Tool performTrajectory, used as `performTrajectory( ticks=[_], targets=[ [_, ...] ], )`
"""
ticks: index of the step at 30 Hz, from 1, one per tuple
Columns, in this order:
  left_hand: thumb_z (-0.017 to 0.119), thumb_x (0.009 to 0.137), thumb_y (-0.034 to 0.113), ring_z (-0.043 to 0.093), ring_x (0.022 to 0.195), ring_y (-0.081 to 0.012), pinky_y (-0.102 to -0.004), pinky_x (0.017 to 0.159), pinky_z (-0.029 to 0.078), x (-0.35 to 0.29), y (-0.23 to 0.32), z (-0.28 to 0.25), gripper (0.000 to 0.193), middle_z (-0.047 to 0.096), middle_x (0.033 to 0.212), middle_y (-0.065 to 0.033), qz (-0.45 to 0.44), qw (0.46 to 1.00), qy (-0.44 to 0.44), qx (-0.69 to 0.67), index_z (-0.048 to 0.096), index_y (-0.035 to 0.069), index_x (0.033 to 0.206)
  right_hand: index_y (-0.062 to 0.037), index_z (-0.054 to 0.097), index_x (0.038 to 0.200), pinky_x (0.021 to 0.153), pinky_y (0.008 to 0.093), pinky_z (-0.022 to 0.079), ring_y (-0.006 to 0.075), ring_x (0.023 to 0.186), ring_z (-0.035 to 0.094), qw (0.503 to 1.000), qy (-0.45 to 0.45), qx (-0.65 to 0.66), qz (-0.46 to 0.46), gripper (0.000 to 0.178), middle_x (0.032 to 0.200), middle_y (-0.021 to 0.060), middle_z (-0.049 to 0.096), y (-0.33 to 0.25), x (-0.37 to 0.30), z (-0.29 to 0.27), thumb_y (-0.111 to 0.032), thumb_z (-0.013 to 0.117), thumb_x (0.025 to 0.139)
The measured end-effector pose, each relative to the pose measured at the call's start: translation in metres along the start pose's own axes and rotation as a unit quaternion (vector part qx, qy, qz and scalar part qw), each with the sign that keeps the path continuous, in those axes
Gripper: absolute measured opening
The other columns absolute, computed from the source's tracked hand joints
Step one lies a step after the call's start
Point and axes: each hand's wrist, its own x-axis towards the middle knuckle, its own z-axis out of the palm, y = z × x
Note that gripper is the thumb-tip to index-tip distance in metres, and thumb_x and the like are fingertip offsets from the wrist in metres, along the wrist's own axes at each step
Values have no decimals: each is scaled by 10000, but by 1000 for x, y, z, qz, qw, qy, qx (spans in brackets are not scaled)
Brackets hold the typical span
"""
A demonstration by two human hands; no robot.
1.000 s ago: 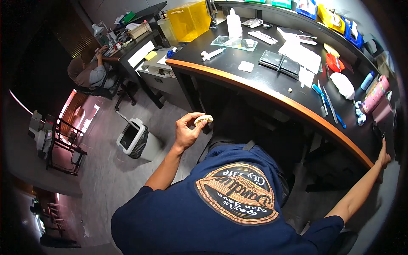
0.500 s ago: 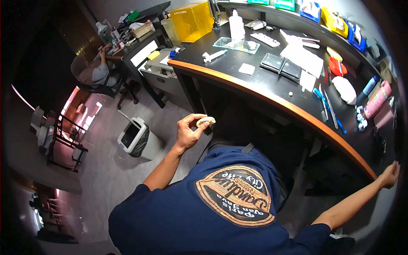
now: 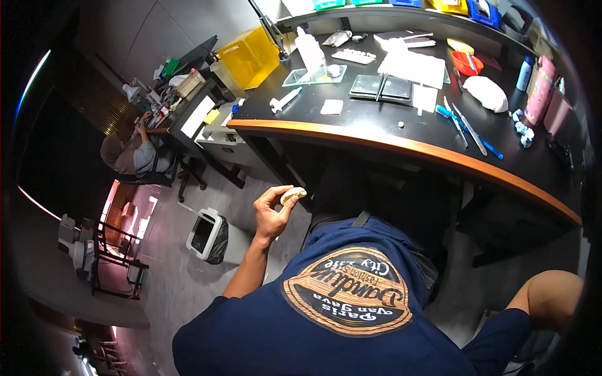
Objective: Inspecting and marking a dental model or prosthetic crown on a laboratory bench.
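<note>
My left hand point(image 3: 271, 215) is raised in front of the desk's near edge, left of my body. Its thumb and fingers pinch a small cream-coloured dental cast point(image 3: 293, 194), curved like an arch; the fingers cover part of it. At the lower right my right arm point(image 3: 552, 294) is bent, and its hand lies outside the picture.
The black desk point(image 3: 313, 127) has an orange-brown front edge. On it are a syringe point(image 3: 286, 100), a glass plate point(image 3: 313, 76), a black case point(image 3: 380, 89), a blue-handled brush point(image 3: 470, 130) and a white bottle point(image 3: 308, 49). A lined bin point(image 3: 209, 235) stands left; another person point(image 3: 138, 153) sits beyond.
The view has turned, shifting the desk. My right hand, near the desk's right end before, has left the picture as the arm bent. My left hand still holds the cast.
</note>
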Motion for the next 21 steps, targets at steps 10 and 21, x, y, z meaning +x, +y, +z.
performTrajectory(
  ticks=[10,21],
  targets=[
    [796,918,35,753,948,-164,-272,827,595,1,3,-1,220,767,1038,-105,1,1000,4,-1,739,-22,1123,63,735,974,748,299,550,202,839,694,999,-4,25,-22,65,992,173,731,-4,8,26,25,736,921],
    [810,897,38,736,949,-149,-268,819,585,1,0,-5,241,767,1034,-114,7,999,10,42,753,-19,1124,49,738,981,761,301,542,192,853,684,998,34,27,-54,69,989,156,725,13,6,32,30,733,915]
  ],
)
